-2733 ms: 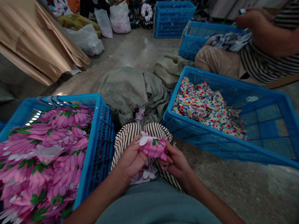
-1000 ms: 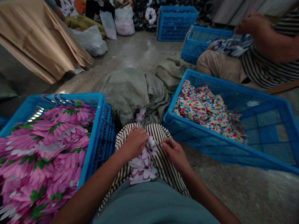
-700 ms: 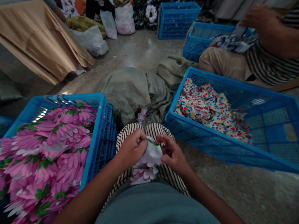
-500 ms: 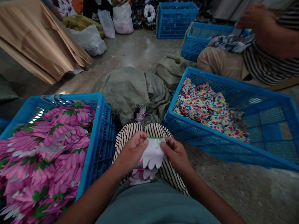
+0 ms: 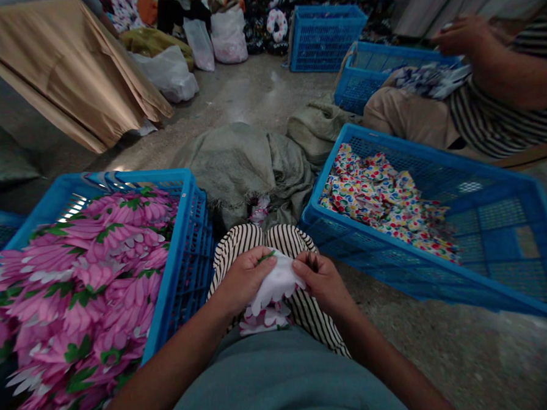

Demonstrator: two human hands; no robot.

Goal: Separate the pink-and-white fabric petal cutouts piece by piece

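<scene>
Over my lap, a white petal-edged fabric piece [image 5: 277, 279] is stretched between my two hands. My left hand [image 5: 246, 280] pinches its left side, close to a bit of green at the top. At the right edge, my right hand [image 5: 322, 282] grips the cloth between thumb and fingers; a small dark thing shows by those fingertips, too little to make out. Beneath, more pink and white petal pieces [image 5: 264, 318] lie on my striped trousers. To the left stands a blue crate [image 5: 187, 203] heaped with pink fabric flowers [image 5: 93, 269] with green tops.
A blue crate [image 5: 417, 151] on the right holds colourful printed fabric pieces [image 5: 378, 193]. Grey-green sacking [image 5: 234, 161] lies before my knees. Another person [image 5: 490, 65] sits beyond the right crate, near a further blue crate [image 5: 356, 81]. A tan cloth [image 5: 69, 69] hangs at the upper left.
The white fabric piece has turned and tilted, its green top edge now mostly covered by my left hand. My right hand has shifted to the petal edge. The other person's hands have moved slightly.
</scene>
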